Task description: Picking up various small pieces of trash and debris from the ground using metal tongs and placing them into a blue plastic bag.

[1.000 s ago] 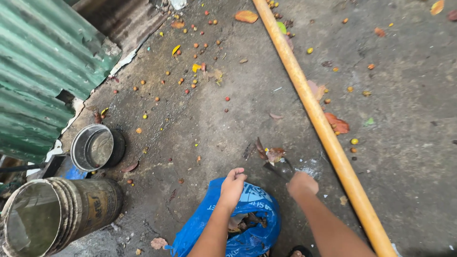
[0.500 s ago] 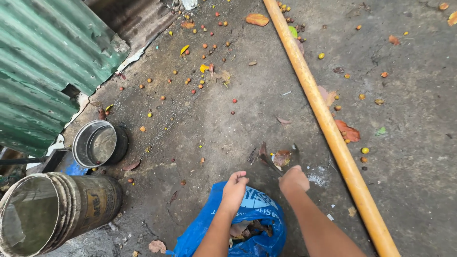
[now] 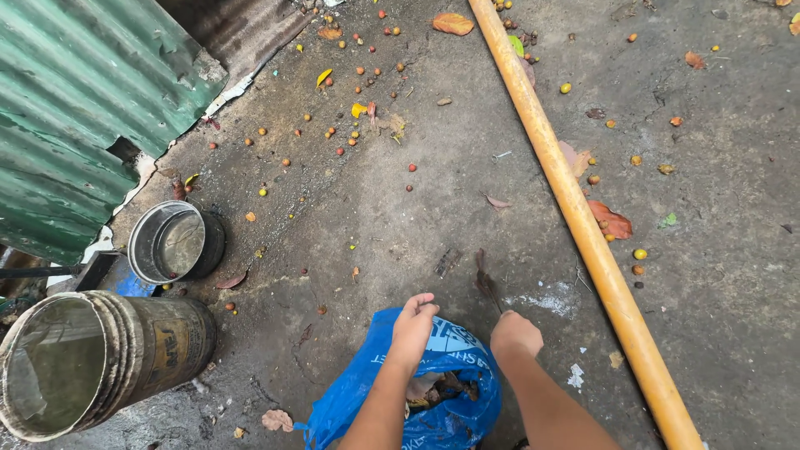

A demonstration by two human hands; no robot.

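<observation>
Left hand [image 3: 412,321]: fingers curled shut on the rim of the crumpled blue plastic bag [image 3: 425,392], holding its mouth open on the wet grey concrete ground [image 3: 375,208]
Right hand [image 3: 515,333]: closed on a dark thin tool [image 3: 486,283], grip partly hidden; half a second ago that tool carried dead leaves, now none show on it
Bag contents: brown dead leaves [image 3: 433,387] inside
Nearby: long yellow pole [image 3: 575,208], two metal buckets [image 3: 175,242], green corrugated sheet [image 3: 75,108]

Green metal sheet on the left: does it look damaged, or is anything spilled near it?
Yes. The green metal sheet has a torn hole and a ragged lower edge. Small berries and dry leaves lie scattered over the concrete ground.
</observation>
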